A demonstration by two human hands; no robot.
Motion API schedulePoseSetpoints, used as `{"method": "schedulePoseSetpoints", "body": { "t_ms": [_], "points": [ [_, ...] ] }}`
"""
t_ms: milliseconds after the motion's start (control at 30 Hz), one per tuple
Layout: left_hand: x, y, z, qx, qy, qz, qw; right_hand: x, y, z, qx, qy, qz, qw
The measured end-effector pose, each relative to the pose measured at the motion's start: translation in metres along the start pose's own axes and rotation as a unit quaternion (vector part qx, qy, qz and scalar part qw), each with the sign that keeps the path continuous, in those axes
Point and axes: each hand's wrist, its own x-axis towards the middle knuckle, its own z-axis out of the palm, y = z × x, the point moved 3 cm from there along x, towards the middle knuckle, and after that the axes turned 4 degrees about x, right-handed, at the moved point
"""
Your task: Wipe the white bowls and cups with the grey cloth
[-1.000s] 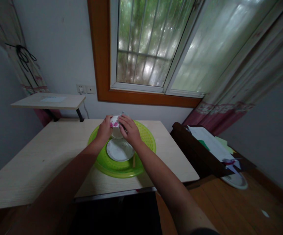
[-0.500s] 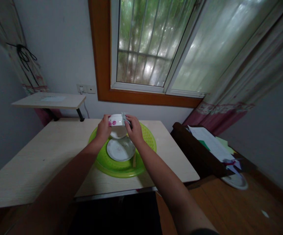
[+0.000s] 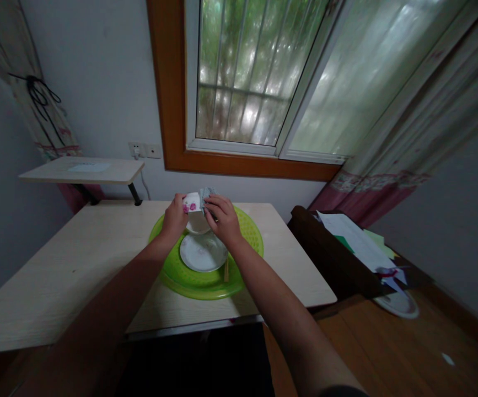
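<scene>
My left hand is closed on the edge of a white bowl with pink flowers, raised over a green tray. Against the bowl's right side lies a grey patterned cloth, gripped by the bent fingers of my right hand. Underneath, a second white bowl is partly hidden by what I hold. A white plate sits in the tray nearer to me. Beside its right edge are thin wooden sticks, probably chopsticks.
The tray stands on a pale wooden table. A small raised shelf is at the back left. Past the table's right edge is a dark brown piece of furniture with papers on it. A window is behind.
The cloth has shifted over the bowl's right part, and my right hand has moved slightly with it. The bowl's visible side has turned a little. The plate and tray stay put.
</scene>
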Motion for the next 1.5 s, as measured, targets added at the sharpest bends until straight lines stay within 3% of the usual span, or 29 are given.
{"method": "schedulePoseSetpoints", "body": {
  "t_ms": [133, 400, 733, 933, 1100, 1233, 1367, 1500],
  "points": [
    [0.001, -0.002, 0.000, 0.015, 0.002, -0.002, 1.000, -0.001, 0.003, -0.002, -0.011, 0.009, 0.010, 1.000],
    [0.000, 0.000, 0.000, 0.007, 0.013, 0.004, 1.000, -0.002, -0.009, 0.004, -0.002, -0.054, -0.043, 0.998],
    [0.000, -0.002, -0.001, -0.016, 0.009, -0.006, 1.000, -0.001, -0.002, -0.002, -0.005, -0.002, 0.001, 1.000],
    [-0.002, 0.004, -0.002, 0.007, -0.004, 0.004, 1.000, -0.002, -0.010, 0.005, 0.000, -0.054, -0.027, 0.998],
    [-0.001, 0.004, -0.002, -0.002, 0.001, -0.002, 1.000, 0.000, -0.004, 0.003, 0.006, -0.006, 0.027, 1.000],
    [-0.001, 0.000, -0.001, -0.027, 0.009, 0.007, 1.000, -0.002, 0.013, -0.002, 0.020, 0.045, 0.108, 0.993],
    [-0.001, -0.002, -0.001, -0.043, 0.004, 0.021, 0.999, -0.012, 0.036, -0.002, 0.048, 0.061, 0.231, 0.970],
    [-0.001, -0.003, 0.001, -0.034, -0.003, 0.023, 0.999, -0.022, 0.050, 0.004, 0.075, 0.036, 0.330, 0.940]
  ]
}}
